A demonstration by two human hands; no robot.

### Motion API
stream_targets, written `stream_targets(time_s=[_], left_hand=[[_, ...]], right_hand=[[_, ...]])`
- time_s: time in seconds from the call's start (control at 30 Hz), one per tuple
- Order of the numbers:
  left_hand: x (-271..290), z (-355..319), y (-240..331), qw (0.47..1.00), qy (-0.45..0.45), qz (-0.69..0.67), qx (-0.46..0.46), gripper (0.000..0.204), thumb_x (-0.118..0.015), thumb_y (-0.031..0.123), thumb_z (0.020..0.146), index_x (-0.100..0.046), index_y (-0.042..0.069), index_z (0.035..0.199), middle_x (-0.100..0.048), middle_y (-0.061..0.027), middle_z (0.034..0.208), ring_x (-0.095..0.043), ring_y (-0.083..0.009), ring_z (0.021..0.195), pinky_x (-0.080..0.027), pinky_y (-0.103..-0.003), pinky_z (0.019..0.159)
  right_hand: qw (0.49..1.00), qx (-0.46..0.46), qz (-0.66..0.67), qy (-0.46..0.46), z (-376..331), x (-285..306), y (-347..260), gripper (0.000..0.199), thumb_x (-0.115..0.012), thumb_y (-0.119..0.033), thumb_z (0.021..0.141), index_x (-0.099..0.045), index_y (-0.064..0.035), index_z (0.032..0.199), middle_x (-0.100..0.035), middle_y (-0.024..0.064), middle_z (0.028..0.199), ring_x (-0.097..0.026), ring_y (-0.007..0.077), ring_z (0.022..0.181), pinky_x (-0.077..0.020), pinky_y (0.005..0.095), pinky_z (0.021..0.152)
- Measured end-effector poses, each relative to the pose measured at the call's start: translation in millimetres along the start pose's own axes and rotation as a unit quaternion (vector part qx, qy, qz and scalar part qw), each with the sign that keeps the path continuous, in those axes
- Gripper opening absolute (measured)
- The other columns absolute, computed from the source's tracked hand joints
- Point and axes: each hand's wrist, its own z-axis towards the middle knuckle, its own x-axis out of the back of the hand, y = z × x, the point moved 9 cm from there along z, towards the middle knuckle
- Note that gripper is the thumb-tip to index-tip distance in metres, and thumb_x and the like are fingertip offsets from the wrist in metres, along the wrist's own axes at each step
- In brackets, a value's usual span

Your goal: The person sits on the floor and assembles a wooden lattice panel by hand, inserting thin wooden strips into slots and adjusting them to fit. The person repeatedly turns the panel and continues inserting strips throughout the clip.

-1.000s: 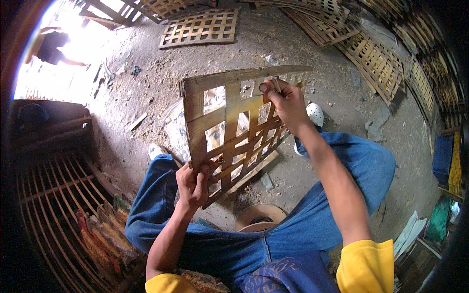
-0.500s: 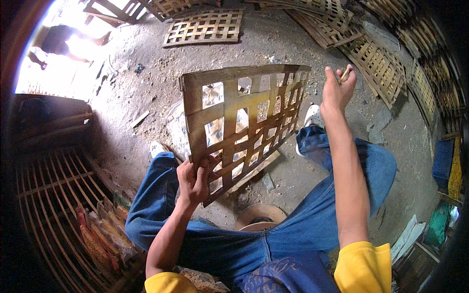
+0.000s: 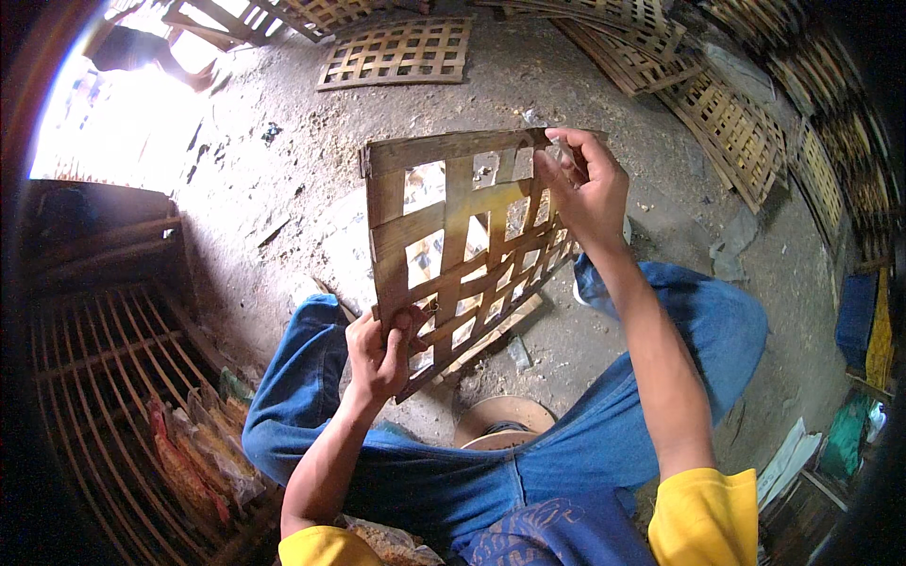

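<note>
A woven bamboo lattice panel (image 3: 458, 193) stands tilted upright between my legs, its square gaps showing the floor behind. My left hand (image 3: 382, 349) is closed around its lower left edge, thumb on the near side. At the top right corner of the panel is my right hand (image 3: 590, 189), fingers bent and thumb close to the rim. What those fingers pinch is hidden now. Below the panel, between my thighs, sits a round tan spool-like object (image 3: 505, 420), partly covered by my jeans.
Another lattice panel (image 3: 396, 52) lies flat on the floor ahead. Stacks of similar panels (image 3: 722, 127) lean along the right side. At left is a slatted bamboo rack (image 3: 104, 368) with filled plastic bags (image 3: 193, 453) beside it. Another person (image 3: 132, 47) is near the bright opening.
My right hand, holding a thin pale strip out to the right before, has moved left and down onto the panel's top right corner. The panel has shifted slightly; my left hand keeps its grip.
</note>
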Motion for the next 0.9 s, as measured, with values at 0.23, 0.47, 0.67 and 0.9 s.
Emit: stream_targets(time_s=[0.23, 0.47, 0.67, 0.9], left_hand=[[-2.9, 0.3, 9.7, 1.0, -0.008, 0.022, -0.017, 0.022, -0.051, 0.012, 0.095, -0.065, -0.005, 0.093, -0.067, -0.0153, 0.084, -0.068, -0.0224, 0.064, -0.055, -0.031, 0.056], [-23.0, -8.8, 24.0, 0.999, -0.029, 0.002, 0.044, 0.019, -0.05, 0.004, 0.09, -0.064, -0.004, 0.101, -0.063, -0.0171, 0.087, -0.067, -0.0279, 0.068, -0.053, -0.035, 0.06], [-40.9, -18.0, 48.4, 0.996, -0.05, 0.059, -0.038, 0.02, -0.052, 0.003, 0.081, -0.059, -0.001, 0.1, -0.059, -0.0239, 0.096, -0.059, -0.0437, 0.09, -0.048, -0.046, 0.077], [-40.3, -16.6, 45.8, 0.998, -0.052, 0.035, -0.004, 0.022, -0.052, 0.0, 0.08, -0.06, -0.001, 0.101, -0.059, -0.0242, 0.1, -0.058, -0.0453, 0.092, -0.048, -0.045, 0.079]], right_hand=[[0.997, 0.006, -0.073, -0.019, -1.6, -6.4, -23.8, 0.041, -0.081, -0.038, 0.074, -0.061, -0.012, 0.1, -0.061, 0.0029, 0.071, -0.059, 0.0119, 0.063, -0.0474, 0.0275, 0.057], [0.987, -0.016, -0.163, -0.005, -11.2, -19.6, -22.8, 0.035, -0.078, -0.041, 0.071, -0.06, -0.0129, 0.082, -0.064, 0.01, 0.064, -0.068, 0.0258, 0.061, -0.0515, 0.0351, 0.055], [0.969, 0.049, -0.242, 0.011, -2.4, -19.5, -45.3, 0.032, -0.079, -0.033, 0.068, -0.06, -0.0109, 0.079, -0.068, 0.01, 0.07, -0.068, 0.0301, 0.064, -0.0535, 0.0416, 0.059], [0.919, 0.17, -0.355, -0.014, -4.9, -33.6, -61.3, 0.032, -0.074, -0.035, 0.073, -0.06, -0.0117, 0.089, -0.064, 0.0062, 0.083, -0.067, 0.0277, 0.072, -0.0536, 0.0392, 0.063]])
